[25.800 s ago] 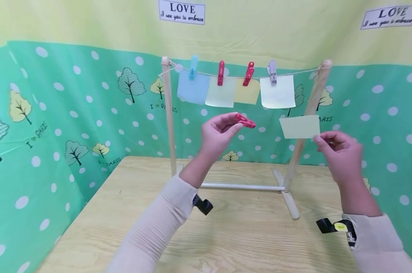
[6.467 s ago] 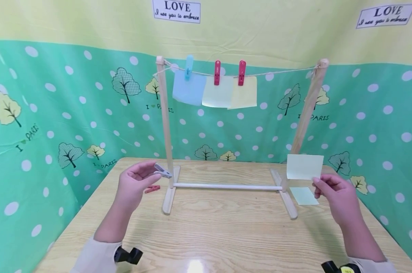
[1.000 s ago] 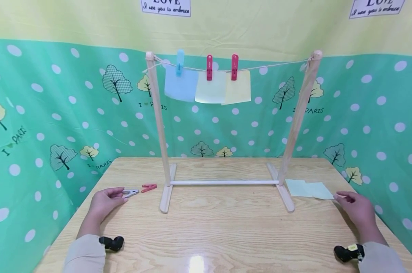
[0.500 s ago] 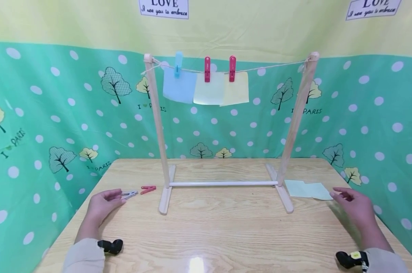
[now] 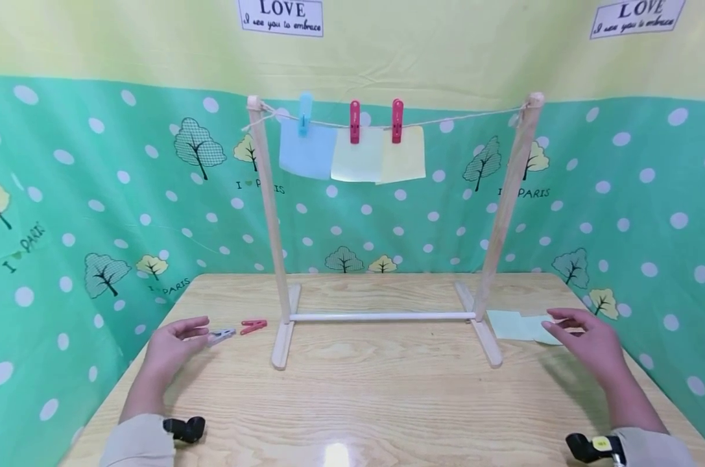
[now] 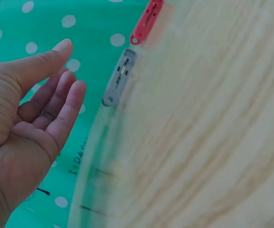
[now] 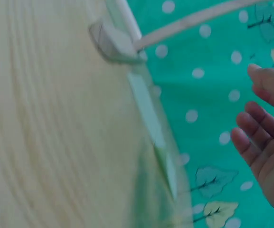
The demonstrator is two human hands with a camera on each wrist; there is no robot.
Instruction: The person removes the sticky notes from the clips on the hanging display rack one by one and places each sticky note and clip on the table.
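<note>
My left hand is relaxed beside a grey clothespin on the table. In the left wrist view its fingers stand apart from the pin and hold nothing. A red clothespin lies just beyond the grey one. My right hand hovers over two pale green paper squares lying side by side, touching or overlapping. The right wrist view has its fingers loosely bent with nothing in them. In the head view this hand hides the right end of the papers.
A wooden stand carries a string between two posts. On it hang blue, whitish and yellow paper squares under one blue and two red clothespins. A white bar joins the feet. Dotted green cloth surrounds the table.
The grey pin and white paper have left the string. Both were in my hands 6.5 s ago; the pin and two papers now lie on the table. My fingers have just drawn off them.
</note>
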